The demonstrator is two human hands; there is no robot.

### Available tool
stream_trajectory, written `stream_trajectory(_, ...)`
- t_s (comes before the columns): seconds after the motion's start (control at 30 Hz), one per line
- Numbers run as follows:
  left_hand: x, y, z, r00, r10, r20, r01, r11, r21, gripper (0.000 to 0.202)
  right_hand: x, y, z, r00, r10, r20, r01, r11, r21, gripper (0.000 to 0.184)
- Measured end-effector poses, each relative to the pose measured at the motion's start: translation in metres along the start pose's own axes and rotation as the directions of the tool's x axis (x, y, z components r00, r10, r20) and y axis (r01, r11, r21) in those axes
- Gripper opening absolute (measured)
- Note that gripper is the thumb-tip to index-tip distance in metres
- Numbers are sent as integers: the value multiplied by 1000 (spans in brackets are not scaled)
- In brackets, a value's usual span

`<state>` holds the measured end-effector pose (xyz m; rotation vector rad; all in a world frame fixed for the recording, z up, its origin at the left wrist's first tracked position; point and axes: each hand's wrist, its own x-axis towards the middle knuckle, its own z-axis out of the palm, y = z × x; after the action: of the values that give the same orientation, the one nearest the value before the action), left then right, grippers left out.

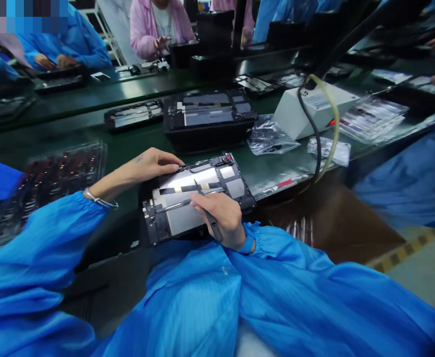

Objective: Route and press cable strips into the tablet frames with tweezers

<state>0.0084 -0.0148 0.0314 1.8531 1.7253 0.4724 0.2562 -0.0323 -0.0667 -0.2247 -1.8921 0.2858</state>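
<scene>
An opened tablet-like device (186, 220) lies tilted in front of me, its inside showing silver panels, black tape strips and small parts. My left hand (148, 166) holds its far left edge, thumb and fingers against the rim. Over the device's near middle is my right hand (223, 215), closed around dark tweezers (213, 225); their back end sticks out below the palm, and a thin tip points at the black strip. A narrow silvery strip (173, 205) runs across the panel beside my right fingertips. What supports the device is mostly hidden.
Behind the device, another opened unit (213, 111) sits on a black block. A white box (306, 109) with a cable and hose stands right, near plastic bags (271, 136) and clear trays (373, 119). Trays of parts (65, 171) lie left. Co-workers sit across the green bench (135, 141).
</scene>
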Motion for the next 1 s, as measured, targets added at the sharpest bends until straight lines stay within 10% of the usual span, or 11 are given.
stream_trajectory(0.3, -22, 33, -12, 995, 84, -45, -85, 996, -9, 46, 14, 6, -8, 993, 78, -83, -60, 977, 203, 46)
stream_trajectory(0.53, 0, 138, 1, 901, 430, -65, -399, 877, 268, 25, 56, 17, -96, 993, 67, -93, -71, 997, -36, 34)
stream_trajectory(0.77, 86, 246, 71, 730, 666, 153, -675, 667, 317, 16, 15, 28, -213, 979, 149, -142, -195, 892, -408, 26)
stream_trajectory(1.0, 187, 302, 190, 598, 748, 288, -759, 644, -95, 33, -55, 38, -314, 937, 301, -177, -348, 758, -551, 27)
